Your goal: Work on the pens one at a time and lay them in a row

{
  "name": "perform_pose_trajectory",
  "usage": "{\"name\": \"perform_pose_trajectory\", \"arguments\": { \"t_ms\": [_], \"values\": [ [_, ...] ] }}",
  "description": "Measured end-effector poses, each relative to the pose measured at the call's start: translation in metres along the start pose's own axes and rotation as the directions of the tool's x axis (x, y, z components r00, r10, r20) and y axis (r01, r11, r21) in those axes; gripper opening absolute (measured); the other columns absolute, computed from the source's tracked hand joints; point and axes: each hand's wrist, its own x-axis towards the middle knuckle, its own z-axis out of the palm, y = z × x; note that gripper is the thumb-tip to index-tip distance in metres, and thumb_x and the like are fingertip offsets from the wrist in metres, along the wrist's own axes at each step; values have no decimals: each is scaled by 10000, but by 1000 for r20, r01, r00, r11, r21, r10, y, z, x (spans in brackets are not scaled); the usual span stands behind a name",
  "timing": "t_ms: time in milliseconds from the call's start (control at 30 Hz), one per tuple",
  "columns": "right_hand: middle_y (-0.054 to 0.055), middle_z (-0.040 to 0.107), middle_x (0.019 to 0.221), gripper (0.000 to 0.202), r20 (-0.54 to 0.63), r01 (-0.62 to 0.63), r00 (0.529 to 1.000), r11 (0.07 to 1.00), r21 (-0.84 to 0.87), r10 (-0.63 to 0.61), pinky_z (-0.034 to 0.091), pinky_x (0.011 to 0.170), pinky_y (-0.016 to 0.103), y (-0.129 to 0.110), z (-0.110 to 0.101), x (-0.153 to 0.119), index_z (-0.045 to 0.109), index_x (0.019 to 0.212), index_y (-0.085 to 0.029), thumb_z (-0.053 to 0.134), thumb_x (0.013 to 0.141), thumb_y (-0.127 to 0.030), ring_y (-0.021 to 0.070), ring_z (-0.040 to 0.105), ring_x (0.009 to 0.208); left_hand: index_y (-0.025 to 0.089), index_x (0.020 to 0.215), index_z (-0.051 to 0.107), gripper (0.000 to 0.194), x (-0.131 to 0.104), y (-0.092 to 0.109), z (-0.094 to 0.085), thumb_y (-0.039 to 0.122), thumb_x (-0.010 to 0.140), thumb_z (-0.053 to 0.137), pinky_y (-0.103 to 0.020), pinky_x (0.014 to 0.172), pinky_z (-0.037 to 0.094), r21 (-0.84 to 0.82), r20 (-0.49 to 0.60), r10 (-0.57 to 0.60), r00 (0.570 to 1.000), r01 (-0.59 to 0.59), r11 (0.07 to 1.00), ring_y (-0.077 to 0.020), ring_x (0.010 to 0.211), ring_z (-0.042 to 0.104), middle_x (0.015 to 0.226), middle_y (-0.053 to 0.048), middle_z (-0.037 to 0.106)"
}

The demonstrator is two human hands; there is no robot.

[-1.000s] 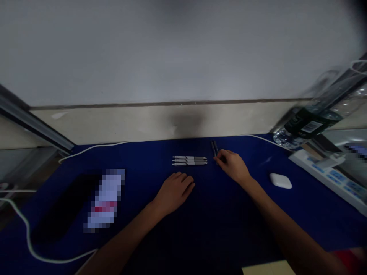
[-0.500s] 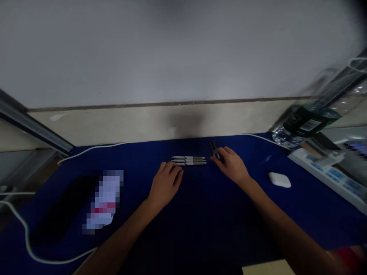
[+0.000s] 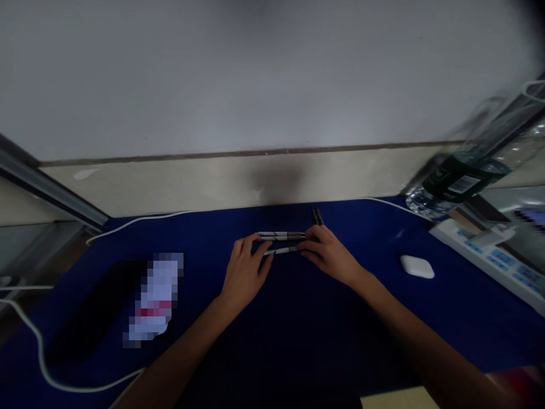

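A white pen with a grey end (image 3: 280, 251) lies level between my hands, slightly nearer to me than the other white pens (image 3: 276, 235), which lie side by side behind it. My left hand (image 3: 247, 262) has its thumb and a finger closed on the pen's left end. On the right end, the thumb and fingers of my right hand (image 3: 328, 250) pinch the same pen. The fingers of both hands also reach the ends of the pens behind. Two dark pens (image 3: 317, 216) stick out behind my right hand, partly hidden by it.
On the left lies a blurred-out phone-like object (image 3: 155, 298) with a white cable (image 3: 40, 346) near it. At right are a white earbud case (image 3: 417, 266), a power strip (image 3: 489, 255) and a tilted plastic bottle (image 3: 451, 183). A wall (image 3: 213, 182) closes off the back.
My right hand has moved left from the dark pens to the white pens' right ends. One white pen is now apart from the others, nearer to me. My left fingers have closed on it.
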Motion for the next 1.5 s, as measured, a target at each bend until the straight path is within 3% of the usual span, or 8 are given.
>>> {"name": "perform_pose_trajectory", "arguments": {
  "t_ms": [200, 500, 667, 867, 1067, 1233, 1367, 1500],
  "values": [
    [130, 712, 1195, 207, 28, -22, 999, 999, 25, 22, 637, 955, 523, -6, 5, 1, 818, 1262, -239, 729, 1076, -249, 315, 687, 1073, 235, 1280, 755, 225, 1, 0, 0, 387, 1142, 663, -508, 976, 623, 8, 22, 61, 998, -62, 998, -332, 1243, 595, 1342, -113, 652],
    [85, 797, 1082, 109, 171, -149, 978, 969, 195, 116, 640, 901, 418, -32, 8, 3, 752, 1170, -219, 673, 1101, -192, 276, 766, 1014, 206, 1199, 735, 193, 2, 1, -1, 308, 1194, 571, -401, 848, 514, -5, 135, 222, 966, -223, 975, -251, 1013, 668, 1117, -71, 745],
    [74, 859, 1164, 199, 278, -229, 949, 932, 281, 150, 621, 930, 406, -40, 4, 7, 805, 1229, -243, 627, 1140, -253, 276, 800, 1037, 167, 1270, 686, 217, 1, 4, 1, 215, 1212, 483, -384, 836, 499, 47, 109, 305, 946, -312, 949, -241, 924, 669, 998, -55, 734],
    [26, 848, 939, 253, 347, -334, 920, 828, 451, 182, 591, 740, 360, -46, -4, 9, 848, 1050, -258, 612, 1132, -297, 239, 785, 808, 199, 1368, 675, 278, 1, 13, -8, 122, 1152, 518, -389, 817, 493, 143, 236, 320, 917, -359, 922, -262, 897, 658, 942, -52, 682],
    [41, 828, 921, 273, 242, -214, 963, 888, 406, 121, 607, 829, 401, -48, -1, 7, 835, 1019, -276, 590, 1140, -278, 255, 763, 844, 249, 1340, 698, 306, 1, 18, -11, 108, 1120, 539, -368, 783, 513, 131, 366, 207, 907, -270, 954, -246, 850, 701, 934, -37, 721],
    [52, 766, 880, 283, 170, -55, 985, 970, 238, 14, 601, 910, 419, -45, 7, 6, 803, 1065, -256, 539, 1158, -212, 235, 716, 818, 249, 1159, 736, 213, 4, 14, -8, 218, 1180, 525, -356, 761, 547, 32, 344, 168, 924, -190, 981, -240, 830, 742, 927, -28, 767],
    [69, 833, 1036, 138, 156, -177, 978, 942, 285, 136, 631, 892, 386, -43, 13, 6, 809, 1161, -245, 685, 1126, -295, 256, 782, 987, 232, 1253, 734, 252, 4, 9, -6, 262, 1204, 489, -380, 808, 580, 48, 258, 205, 944, -224, 973, -254, 868, 759, 959, -47, 789],
    [63, 830, 991, 201, 168, -273, 960, 887, 373, 225, 642, 845, 388, -45, 14, 6, 794, 1037, -240, 638, 1143, -307, 251, 794, 928, 229, 1265, 740, 322, 2, 7, -6, 326, 1226, 436, -387, 831, 595, 37, 237, 206, 949, -221, 975, -250, 879, 759, 984, -56, 802]
  ]
}}
